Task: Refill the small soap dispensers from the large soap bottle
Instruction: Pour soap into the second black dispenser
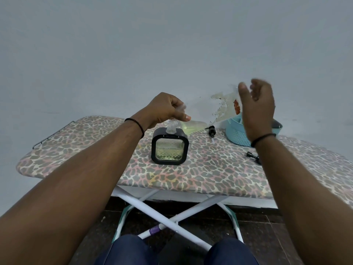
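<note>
I am pinching the large soap bottle's neck with my left hand above the dispenser; my right hand's fingers are gripping its base.

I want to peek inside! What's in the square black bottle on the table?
The square black dispenser holds yellowish liquid soap, filling about its lower half. Its pump is off; the left hand covers the open neck.

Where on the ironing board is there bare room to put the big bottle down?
Free: the ironing board left of the square dispenser, and the front strip before it. Crowded: the right end, with the teal basket and two loose pumps.
</note>
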